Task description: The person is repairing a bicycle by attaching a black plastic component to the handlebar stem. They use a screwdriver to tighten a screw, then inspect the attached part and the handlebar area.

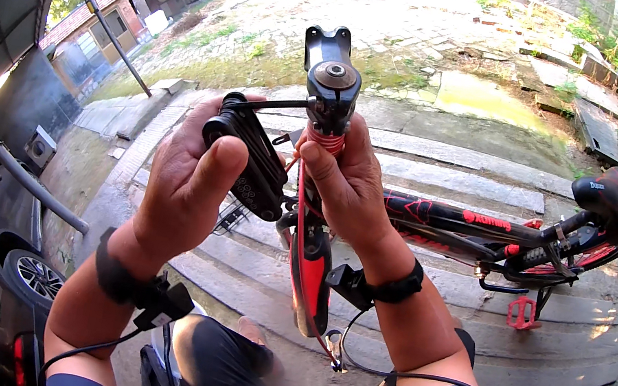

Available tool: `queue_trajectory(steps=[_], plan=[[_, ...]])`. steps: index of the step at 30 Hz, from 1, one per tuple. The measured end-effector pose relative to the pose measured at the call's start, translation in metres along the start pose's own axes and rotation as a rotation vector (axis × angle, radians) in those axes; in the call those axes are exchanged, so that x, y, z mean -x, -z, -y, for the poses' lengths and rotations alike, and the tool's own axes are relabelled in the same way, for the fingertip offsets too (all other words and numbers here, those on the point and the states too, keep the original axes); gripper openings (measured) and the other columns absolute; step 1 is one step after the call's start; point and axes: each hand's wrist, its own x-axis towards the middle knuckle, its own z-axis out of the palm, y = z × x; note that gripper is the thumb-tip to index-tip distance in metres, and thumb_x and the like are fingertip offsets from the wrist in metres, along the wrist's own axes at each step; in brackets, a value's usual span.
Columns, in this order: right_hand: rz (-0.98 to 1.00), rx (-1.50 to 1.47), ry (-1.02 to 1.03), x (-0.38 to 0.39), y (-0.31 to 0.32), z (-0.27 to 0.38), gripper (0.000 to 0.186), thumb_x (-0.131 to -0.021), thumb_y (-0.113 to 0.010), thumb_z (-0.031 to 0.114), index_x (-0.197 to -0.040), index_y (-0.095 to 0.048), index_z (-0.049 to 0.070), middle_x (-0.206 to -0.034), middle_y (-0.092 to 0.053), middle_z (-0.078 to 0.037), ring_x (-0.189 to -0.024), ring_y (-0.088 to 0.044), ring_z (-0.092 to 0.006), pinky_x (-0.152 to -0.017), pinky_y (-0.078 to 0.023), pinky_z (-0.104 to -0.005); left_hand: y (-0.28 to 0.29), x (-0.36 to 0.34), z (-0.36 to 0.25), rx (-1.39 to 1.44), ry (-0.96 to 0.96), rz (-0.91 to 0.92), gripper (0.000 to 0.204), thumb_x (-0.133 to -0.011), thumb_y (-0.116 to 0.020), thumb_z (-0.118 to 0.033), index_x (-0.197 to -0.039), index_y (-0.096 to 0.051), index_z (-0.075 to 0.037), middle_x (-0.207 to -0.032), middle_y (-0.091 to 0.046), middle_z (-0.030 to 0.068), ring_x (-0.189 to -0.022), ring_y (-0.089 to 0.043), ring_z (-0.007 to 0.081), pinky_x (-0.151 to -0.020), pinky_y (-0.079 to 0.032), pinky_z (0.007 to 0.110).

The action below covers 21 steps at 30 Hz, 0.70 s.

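My left hand (189, 172) grips a black folding multi-tool (253, 158), with one thin key swung out to the right into the side of the bicycle's black stem (333, 81). My right hand (348, 179) wraps around the head tube just below that stem, over the red spacers. The stem's front clamp stands open at the top with no handlebar in it. The red and black bicycle frame (437, 216) runs to the right toward the black saddle (614, 197). Both wrists wear black straps with small devices and cables.
Concrete steps (444, 175) lie under the bike, with patchy ground and houses beyond. A dark car's wheel (34, 277) sits at the lower left by a grey pole. A red pedal (523, 313) hangs near the saddle end. A rusty gate stands at the right.
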Motion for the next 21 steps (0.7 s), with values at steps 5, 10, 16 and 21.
queue_trajectory(steps=[5,10,16,21], plan=[[-0.001,-0.010,-0.030,0.002,0.000,0.002,0.038,-0.101,-0.065,0.018,-0.134,-0.052,0.006,-0.105,-0.057,0.001,-0.096,-0.050,-0.0091,-0.088,-0.043,-0.0268,-0.008,0.021,-0.020,0.251,0.011,-0.004,0.101,-0.088,-0.071,-0.058,-0.156,-0.021,-0.002,-0.125,-0.061,0.0108,-0.095,-0.070,0.0217,-0.080,-0.061,0.036],[0.004,0.029,0.001,0.000,0.003,0.001,0.037,-0.100,-0.065,0.020,-0.132,-0.053,0.005,-0.103,-0.056,0.000,-0.094,-0.050,-0.0096,-0.086,-0.044,-0.0275,-0.021,0.032,-0.031,0.308,-0.064,-0.024,0.119,-0.074,-0.089,-0.025,-0.161,-0.009,-0.009,-0.129,-0.057,0.0077,-0.103,-0.067,0.0202,-0.086,-0.059,0.038],[0.001,0.013,0.014,0.000,0.001,0.000,0.037,-0.100,-0.066,0.021,-0.131,-0.053,0.005,-0.105,-0.057,-0.001,-0.095,-0.051,-0.0106,-0.088,-0.044,-0.0291,-0.027,0.036,-0.020,-0.029,-0.145,-0.135,0.130,-0.068,-0.092,-0.001,-0.162,-0.004,-0.015,-0.116,-0.062,0.0079,-0.097,-0.066,0.0181,-0.087,-0.058,0.035],[0.014,0.020,0.015,0.000,0.002,0.002,0.038,-0.100,-0.065,0.021,-0.132,-0.053,0.005,-0.110,-0.055,-0.003,-0.099,-0.051,-0.0111,-0.091,-0.044,-0.0290,-0.019,0.024,-0.018,-0.726,-0.506,-0.269,0.110,-0.070,-0.093,-0.011,-0.157,-0.026,-0.011,-0.108,-0.063,0.0103,-0.095,-0.067,0.0212,-0.085,-0.057,0.033]])
